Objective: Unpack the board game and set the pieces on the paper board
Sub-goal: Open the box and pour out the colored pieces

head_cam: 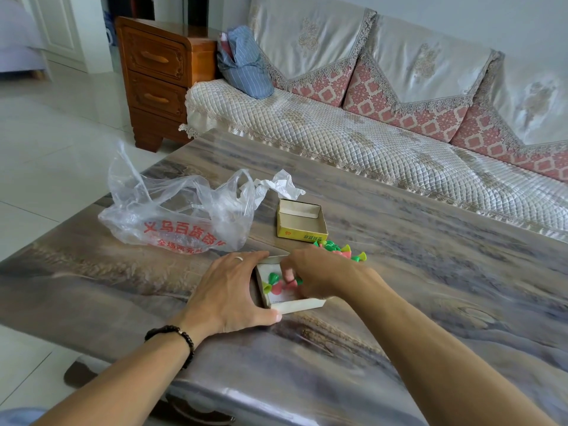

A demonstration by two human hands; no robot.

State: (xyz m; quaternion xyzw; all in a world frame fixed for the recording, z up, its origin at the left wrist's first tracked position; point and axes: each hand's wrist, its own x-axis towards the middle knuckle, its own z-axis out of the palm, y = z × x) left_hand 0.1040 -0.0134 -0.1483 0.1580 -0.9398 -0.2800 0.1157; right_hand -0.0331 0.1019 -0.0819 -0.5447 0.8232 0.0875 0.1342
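A shallow white cardboard box tray point(289, 304) sits on the marbled grey-brown desk point(430, 256), near its front edge. The left hand point(230, 290) braces the tray's left side, fingers spread fairly straight along the far wall and thumb pressed against the near corner; a pale ring and a dark beaded bracelet point(175, 336) show on that hand and wrist. The right hand point(319, 272) reaches down into the tray with its fingers curled among the small green and pink plastic cone-shaped game pieces point(278, 282) lying inside (whether it actually pinches one I cannot tell, since the fingertips are partly hidden). More pieces of the same kind, a loose heap of green and pink cones point(341, 252), lie on the desk just beyond the right hand. Behind them stands the open yellow cardboard box half point(301, 221), and to its left a crumpled clear plastic shopping bag with red print point(178, 216). A quilted cream sofa point(368, 142) runs along the far side.
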